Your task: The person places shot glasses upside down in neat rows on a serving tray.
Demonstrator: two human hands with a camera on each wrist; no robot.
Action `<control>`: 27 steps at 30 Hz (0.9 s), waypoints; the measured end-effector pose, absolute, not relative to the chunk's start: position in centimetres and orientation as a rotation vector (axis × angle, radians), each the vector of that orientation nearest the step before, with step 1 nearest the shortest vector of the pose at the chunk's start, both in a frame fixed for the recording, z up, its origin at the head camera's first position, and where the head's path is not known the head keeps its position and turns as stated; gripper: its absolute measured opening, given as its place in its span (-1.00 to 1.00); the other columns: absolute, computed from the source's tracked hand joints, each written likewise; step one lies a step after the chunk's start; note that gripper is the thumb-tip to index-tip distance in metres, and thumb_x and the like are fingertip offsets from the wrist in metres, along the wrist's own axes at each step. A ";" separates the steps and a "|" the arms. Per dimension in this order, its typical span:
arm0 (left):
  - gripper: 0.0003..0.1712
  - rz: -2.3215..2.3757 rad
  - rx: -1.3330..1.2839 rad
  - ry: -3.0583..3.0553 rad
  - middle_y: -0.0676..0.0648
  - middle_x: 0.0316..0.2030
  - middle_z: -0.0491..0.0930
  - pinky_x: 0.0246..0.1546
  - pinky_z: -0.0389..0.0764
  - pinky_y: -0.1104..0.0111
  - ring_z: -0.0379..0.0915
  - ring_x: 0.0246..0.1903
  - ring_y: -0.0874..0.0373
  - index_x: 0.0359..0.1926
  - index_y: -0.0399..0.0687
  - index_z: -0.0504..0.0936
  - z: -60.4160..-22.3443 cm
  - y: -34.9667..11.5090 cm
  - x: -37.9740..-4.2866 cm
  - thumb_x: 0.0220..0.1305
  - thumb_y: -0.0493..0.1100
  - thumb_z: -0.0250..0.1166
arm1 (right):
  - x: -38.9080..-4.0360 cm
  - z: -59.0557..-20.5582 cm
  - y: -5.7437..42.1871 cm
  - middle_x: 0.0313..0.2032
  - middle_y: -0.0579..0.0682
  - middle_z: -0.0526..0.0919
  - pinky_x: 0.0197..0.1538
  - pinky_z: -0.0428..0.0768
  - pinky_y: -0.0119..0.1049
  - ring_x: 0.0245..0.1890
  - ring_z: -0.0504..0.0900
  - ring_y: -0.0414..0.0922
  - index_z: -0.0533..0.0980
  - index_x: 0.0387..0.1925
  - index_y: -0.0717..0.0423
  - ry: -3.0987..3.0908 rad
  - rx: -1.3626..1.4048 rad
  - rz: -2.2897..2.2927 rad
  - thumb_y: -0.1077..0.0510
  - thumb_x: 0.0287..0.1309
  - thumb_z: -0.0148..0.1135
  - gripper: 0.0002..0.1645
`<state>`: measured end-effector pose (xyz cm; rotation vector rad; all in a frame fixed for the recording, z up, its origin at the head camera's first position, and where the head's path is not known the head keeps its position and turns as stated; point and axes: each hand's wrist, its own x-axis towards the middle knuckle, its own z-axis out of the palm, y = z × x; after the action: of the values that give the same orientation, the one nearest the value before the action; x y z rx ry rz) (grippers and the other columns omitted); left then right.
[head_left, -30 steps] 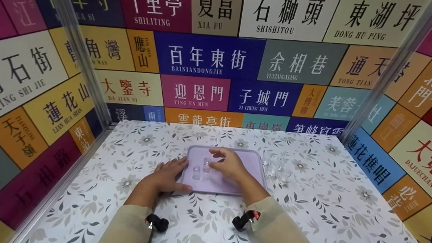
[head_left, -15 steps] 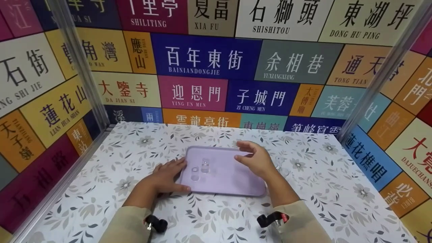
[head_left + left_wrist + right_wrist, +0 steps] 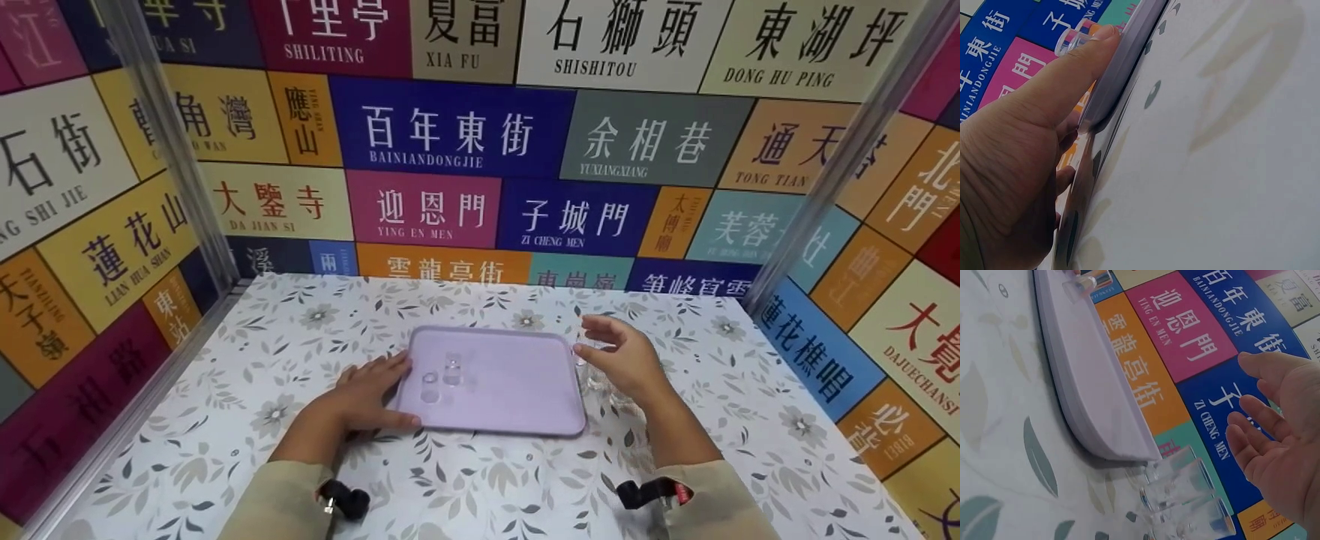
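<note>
Two small clear shot glasses stand upright on the left part of a lilac tray (image 3: 510, 382), the nearer glass (image 3: 429, 390) and the farther glass (image 3: 452, 371). My left hand (image 3: 367, 396) rests at the tray's left edge, its thumb (image 3: 1092, 48) lying along the rim. Beyond the tray's right edge, my right hand (image 3: 628, 367) hovers by more clear shot glasses (image 3: 596, 377), partly hiding them. In the right wrist view, this hand's fingers (image 3: 1258, 419) are loosely bent with nothing between them, apart from a glass (image 3: 1179, 485) in the group below.
A white tablecloth (image 3: 480, 487) with grey leaves and flowers covers the table. Behind it and at both sides rise panels (image 3: 450, 135) of coloured Chinese place-name signs. Clear corner posts (image 3: 202, 187) stand at the table's back corners.
My right hand has let go of the farther glass on the tray and moved right, over the tray's edge to the group of glasses. My left hand has stayed at the tray.
</note>
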<state>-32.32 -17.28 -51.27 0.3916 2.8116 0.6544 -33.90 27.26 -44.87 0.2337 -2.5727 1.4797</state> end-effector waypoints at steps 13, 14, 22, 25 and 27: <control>0.39 0.685 0.411 2.814 0.39 0.55 -0.20 0.54 -0.35 -0.16 -0.35 0.59 0.04 0.53 0.53 -0.04 -51.5 -17.4 -32.3 -0.35 0.71 0.32 | -33.3 -45.1 32.5 0.25 -0.02 0.54 0.18 0.60 -0.09 0.27 0.50 0.00 0.45 0.26 -0.21 -2.766 0.139 1.481 -0.29 -0.01 0.45 -0.21; 0.39 0.684 0.421 2.817 0.38 0.56 -0.19 0.54 -0.35 -0.15 -0.34 0.59 0.04 0.53 0.51 -0.03 -51.5 -17.4 -32.3 -0.35 0.71 0.31 | -33.3 -45.1 32.9 0.27 0.00 0.52 0.19 0.60 -0.08 0.28 0.49 0.02 0.44 0.28 -0.20 -2.790 0.147 1.496 -0.29 -0.01 0.45 -0.18; 0.37 0.690 0.448 2.821 0.35 0.56 -0.18 0.54 -0.36 -0.15 -0.34 0.59 0.03 0.54 0.46 -0.02 -51.7 -17.4 -32.5 -0.30 0.69 0.31 | -33.5 -46.7 35.7 0.31 0.16 0.45 0.11 0.63 -0.30 0.28 0.47 0.11 0.38 0.33 -0.06 -2.833 0.256 1.675 -0.09 0.01 0.50 -0.15; 0.37 0.692 0.439 2.817 0.36 0.56 -0.20 0.55 -0.37 -0.14 -0.35 0.59 0.03 0.54 0.48 -0.04 -51.7 -17.4 -32.5 -0.31 0.69 0.32 | -33.5 -47.4 36.4 0.31 0.18 0.45 0.10 0.61 -0.32 0.28 0.46 0.13 0.34 0.36 0.02 -2.852 0.289 1.739 -0.01 0.04 0.49 -0.13; 0.38 0.694 0.436 2.814 0.36 0.56 -0.20 0.54 -0.37 -0.14 -0.35 0.59 0.02 0.54 0.48 -0.04 -51.6 -17.5 -32.5 -0.32 0.69 0.32 | -33.6 -47.8 36.7 0.31 0.17 0.45 0.11 0.61 -0.30 0.28 0.46 0.13 0.32 0.38 0.04 -2.871 0.291 1.762 0.02 0.04 0.49 -0.11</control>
<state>-32.47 -17.47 -51.64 0.4364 2.8137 0.6938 -33.65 36.69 -47.77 0.2913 -2.8709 1.7617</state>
